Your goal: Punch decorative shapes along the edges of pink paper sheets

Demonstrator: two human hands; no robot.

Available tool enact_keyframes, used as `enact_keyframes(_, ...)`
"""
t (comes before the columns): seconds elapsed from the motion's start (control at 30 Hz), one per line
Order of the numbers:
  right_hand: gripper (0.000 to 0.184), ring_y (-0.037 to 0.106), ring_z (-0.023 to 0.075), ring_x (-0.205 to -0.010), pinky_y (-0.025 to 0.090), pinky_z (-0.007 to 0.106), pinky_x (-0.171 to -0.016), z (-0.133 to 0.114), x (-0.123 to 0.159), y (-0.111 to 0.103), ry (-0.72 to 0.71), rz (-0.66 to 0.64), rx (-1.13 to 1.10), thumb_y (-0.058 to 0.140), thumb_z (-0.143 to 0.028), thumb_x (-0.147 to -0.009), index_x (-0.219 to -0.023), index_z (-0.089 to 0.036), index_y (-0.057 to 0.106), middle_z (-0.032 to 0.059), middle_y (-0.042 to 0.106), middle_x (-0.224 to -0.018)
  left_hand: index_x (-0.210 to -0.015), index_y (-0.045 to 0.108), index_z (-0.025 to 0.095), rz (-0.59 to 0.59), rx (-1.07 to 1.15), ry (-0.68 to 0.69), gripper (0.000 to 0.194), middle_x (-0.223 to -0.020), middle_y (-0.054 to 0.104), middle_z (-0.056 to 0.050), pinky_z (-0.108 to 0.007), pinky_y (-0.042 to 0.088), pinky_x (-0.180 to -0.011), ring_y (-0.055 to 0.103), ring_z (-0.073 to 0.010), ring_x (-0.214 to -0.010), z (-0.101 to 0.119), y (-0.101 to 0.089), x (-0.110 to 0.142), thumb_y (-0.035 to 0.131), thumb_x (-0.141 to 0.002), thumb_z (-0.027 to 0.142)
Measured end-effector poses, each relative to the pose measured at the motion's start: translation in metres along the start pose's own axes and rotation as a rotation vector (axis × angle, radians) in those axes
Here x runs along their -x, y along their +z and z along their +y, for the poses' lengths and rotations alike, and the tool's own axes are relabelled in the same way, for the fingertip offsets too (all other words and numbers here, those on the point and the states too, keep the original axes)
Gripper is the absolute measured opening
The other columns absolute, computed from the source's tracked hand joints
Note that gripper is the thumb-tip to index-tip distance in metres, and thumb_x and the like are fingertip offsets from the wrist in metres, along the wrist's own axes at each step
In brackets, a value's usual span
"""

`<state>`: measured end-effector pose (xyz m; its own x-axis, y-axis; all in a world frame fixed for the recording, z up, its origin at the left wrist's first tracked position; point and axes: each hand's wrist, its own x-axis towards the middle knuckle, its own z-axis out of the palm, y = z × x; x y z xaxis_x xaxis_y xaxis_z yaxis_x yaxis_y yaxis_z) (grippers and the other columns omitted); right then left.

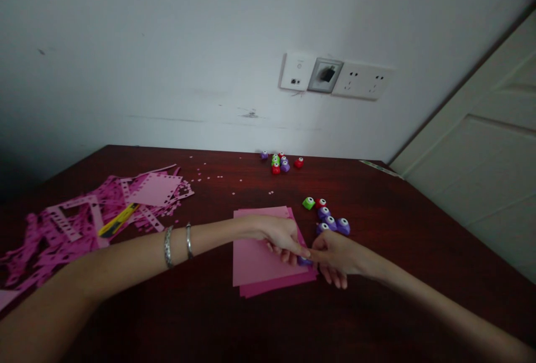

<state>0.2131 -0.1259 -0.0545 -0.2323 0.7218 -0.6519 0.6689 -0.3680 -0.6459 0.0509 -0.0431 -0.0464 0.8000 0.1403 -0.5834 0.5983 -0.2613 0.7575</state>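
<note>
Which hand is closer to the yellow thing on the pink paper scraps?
The left. The left hand is over the pink sheets, to the right of the yellow thing; the right hand is farther right, by the sheets' right edge.

"What carried everything?"

"A dark reddish-brown, wood-like table (389,206)."

"And on its left?"

"A tangled heap of hole-punched pink paper strips (94,212)."

"Elsewhere?"

"A square stack of pink paper sheets (262,265), tiny pink paper bits (220,176), and two clusters of small purple, red and green eye-topped pieces (330,223)."
</note>
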Motion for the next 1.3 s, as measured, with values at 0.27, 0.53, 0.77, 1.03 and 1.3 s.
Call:
enact_keyframes(0.27, 0.041, 0.048, 0.0065, -0.032, 0.033, 0.014, -0.028, -0.002, 0.012, 0.006, -0.090, 0.267, 0.074, 0.052, -0.055, -0.079, -0.065, -0.016, 0.052, -0.0015, 0.055, -0.046, -0.091, 0.064, 0.015, 0.563, -0.525, 0.253, 0.035, -0.091, 0.063, -0.008, -0.028, 0.042, -0.073, 0.056, -0.0175, -0.085, 0.001, 0.004, 0.036, 0.052, -0.081, 0.046)
enact_keyframes(0.53, 0.020, 0.052, 0.0120, -0.062, 0.042, 0.023, -0.054, -0.010, 0.034, -0.001, -0.492, 0.422, 0.364, 0.063, -0.035, -0.078, -0.087, -0.018, 0.061, 0.0026, 0.060, -0.079, -0.143, 0.015, 0.014, 0.491, -0.846, 0.213, 0.077, -0.150, 0.010, -0.015, -0.041, 0.019, -0.106, 0.006, -0.0306, -0.137, -0.029, 0.028, 0.055, 0.037, -0.084, 0.059)
enact_keyframes(0.77, 0.014, 0.052, 0.0141, -0.072, 0.042, 0.026, -0.066, -0.010, 0.029, 0.007, -0.590, 0.329, 0.529, 0.055, -0.017, -0.082, -0.094, -0.019, 0.062, 0.0026, 0.058, -0.085, -0.143, 0.013, 0.016, 0.470, -0.814, 0.156, 0.080, -0.149, 0.005, -0.016, -0.048, 0.017, -0.106, 0.004, -0.0353, -0.136, -0.050, 0.037, 0.046, 0.035, -0.083, 0.063)
enact_keyframes(1.03, 0.017, 0.057, 0.0176, -0.076, 0.045, 0.029, -0.068, 0.003, 0.030, -0.008, -0.442, 0.456, 0.583, 0.058, -0.022, -0.078, -0.094, -0.020, 0.063, 0.0041, 0.063, -0.091, -0.143, 0.012, 0.014, 0.470, -0.762, 0.118, 0.080, -0.149, 0.002, -0.018, -0.051, 0.017, -0.106, 0.002, -0.0358, -0.136, -0.044, 0.043, 0.050, 0.032, -0.084, 0.063)
enact_keyframes(1.3, 0.028, 0.060, 0.0258, -0.098, 0.049, 0.039, -0.080, 0.020, 0.027, -0.009, -0.444, 0.607, 0.700, 0.055, -0.025, -0.080, -0.108, -0.021, 0.059, 0.0095, 0.062, -0.112, -0.142, 0.016, 0.012, 0.465, -0.772, 0.128, 0.076, -0.148, 0.006, -0.019, -0.050, 0.015, -0.107, 0.003, -0.0349, -0.136, -0.038, 0.053, 0.051, 0.041, -0.084, 0.054)
